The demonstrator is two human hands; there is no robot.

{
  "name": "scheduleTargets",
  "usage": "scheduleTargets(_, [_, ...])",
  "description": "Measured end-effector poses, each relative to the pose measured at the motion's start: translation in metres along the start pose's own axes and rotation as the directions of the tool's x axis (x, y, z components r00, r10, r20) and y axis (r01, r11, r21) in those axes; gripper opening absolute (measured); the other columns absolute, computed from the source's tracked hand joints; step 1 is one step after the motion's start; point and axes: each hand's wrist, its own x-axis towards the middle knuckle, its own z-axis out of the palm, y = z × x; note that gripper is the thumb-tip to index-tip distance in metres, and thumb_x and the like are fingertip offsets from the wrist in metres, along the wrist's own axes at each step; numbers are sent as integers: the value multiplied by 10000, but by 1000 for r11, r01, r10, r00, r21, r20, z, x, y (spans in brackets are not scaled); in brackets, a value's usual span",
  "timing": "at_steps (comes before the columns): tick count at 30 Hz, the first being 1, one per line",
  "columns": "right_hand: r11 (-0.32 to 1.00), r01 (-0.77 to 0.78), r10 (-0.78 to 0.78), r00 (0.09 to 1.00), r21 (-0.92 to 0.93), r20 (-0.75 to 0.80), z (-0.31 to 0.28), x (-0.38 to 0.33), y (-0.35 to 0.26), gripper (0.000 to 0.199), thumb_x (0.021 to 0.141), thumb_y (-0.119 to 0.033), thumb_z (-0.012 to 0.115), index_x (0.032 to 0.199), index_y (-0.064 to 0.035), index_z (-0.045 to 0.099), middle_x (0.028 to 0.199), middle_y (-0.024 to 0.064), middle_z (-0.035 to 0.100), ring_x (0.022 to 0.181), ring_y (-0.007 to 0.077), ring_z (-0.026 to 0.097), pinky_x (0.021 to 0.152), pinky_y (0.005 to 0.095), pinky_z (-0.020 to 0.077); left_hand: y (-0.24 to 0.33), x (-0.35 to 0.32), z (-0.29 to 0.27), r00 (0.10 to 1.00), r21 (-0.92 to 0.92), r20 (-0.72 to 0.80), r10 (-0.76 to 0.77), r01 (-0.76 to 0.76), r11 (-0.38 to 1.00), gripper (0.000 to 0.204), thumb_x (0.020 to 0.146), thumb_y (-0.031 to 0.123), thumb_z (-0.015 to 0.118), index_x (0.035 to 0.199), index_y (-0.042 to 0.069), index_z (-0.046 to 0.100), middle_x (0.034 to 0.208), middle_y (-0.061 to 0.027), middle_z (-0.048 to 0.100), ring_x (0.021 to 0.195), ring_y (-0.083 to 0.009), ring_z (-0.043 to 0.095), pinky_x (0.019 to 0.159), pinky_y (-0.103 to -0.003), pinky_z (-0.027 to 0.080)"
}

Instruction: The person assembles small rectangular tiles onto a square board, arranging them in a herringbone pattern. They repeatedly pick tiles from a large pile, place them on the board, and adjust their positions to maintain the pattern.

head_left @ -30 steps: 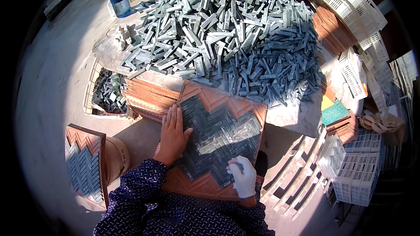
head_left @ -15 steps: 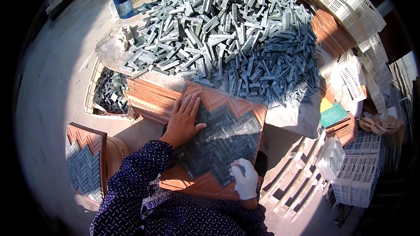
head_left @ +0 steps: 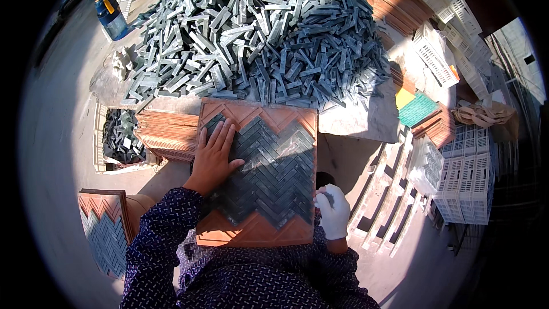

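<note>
An orange-brown tray (head_left: 251, 234) with zigzag ends lies before me, its middle filled with dark grey-green stone strips (head_left: 269, 177) in a herringbone pattern. My left hand (head_left: 210, 163), bare, rests flat on the left part of the strips, fingers stretched out. At the tray's right edge, my right hand (head_left: 336, 217) wears a white glove with the fingertips bare. Its fingers are curled together; a small greyish patch shows between them, too unclear to name. The tray's far end adjoins a large heap of loose strips (head_left: 246, 34).
More trays (head_left: 166, 131) are stacked to the left, beside a crate (head_left: 98, 143) of dark pieces. Filled trays (head_left: 106, 240) stand lower left. A bottle (head_left: 112, 22) stands far left. A slatted pallet (head_left: 377, 194) and white crates (head_left: 466, 189) are at the right.
The tray has turned from a slant to nearly straight in view. My right hand has gone from its lower right corner up to the right edge; my left hand stays flat on the strips.
</note>
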Motion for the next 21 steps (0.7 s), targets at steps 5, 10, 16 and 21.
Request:
scheduleTargets(5, [997, 42, -42, 999, -58, 0, -1, -3, 6, 143, 860, -40, 563, 992, 15, 571, 860, 62, 614, 757, 122, 612, 680, 242, 496, 17, -10, 2, 996, -11, 58, 72, -72, 997, 899, 802, 612, 468, 1420, -1, 245, 1491, -141, 246, 1384, -287, 217, 1115, -498, 112])
scheduleTargets(10, [993, 59, -61, 998, -99, -23, -4, -1, 2, 137, 838, -39, 576, 963, 16, 581, 838, 67, 617, 777, 119, 614, 694, 247, 488, 38, -19, 0, 992, -56, 83, 90, -85, 995, 859, 810, 542, 525, 1411, -11, 258, 1482, -164, 251, 1385, -285, 219, 1117, -496, 120])
scheduleTargets(16, [986, 116, -128, 986, -120, -102, -10, 0, 12, 147, 823, -68, 620, 948, 7, 599, 836, 86, 635, 705, 131, 595, 657, 266, 472, 42, -18, 2, 997, -15, 70, 20, -19, 1000, 870, 786, 495, 593, 1411, -7, 257, 1481, -166, 253, 1382, -297, 224, 1112, -508, 123])
scheduleTargets(21, [993, 69, -80, 989, -95, -124, -16, -4, 19, 159, 818, -76, 631, 949, 8, 598, 845, 101, 637, 713, 154, 608, 667, 272, 478, 40, -20, -3, 990, -43, 115, 76, -72, 996, 937, 731, 455, 658, 1436, 27, 213, 1494, -151, 230, 1387, -306, 212, 1106, -532, 136])
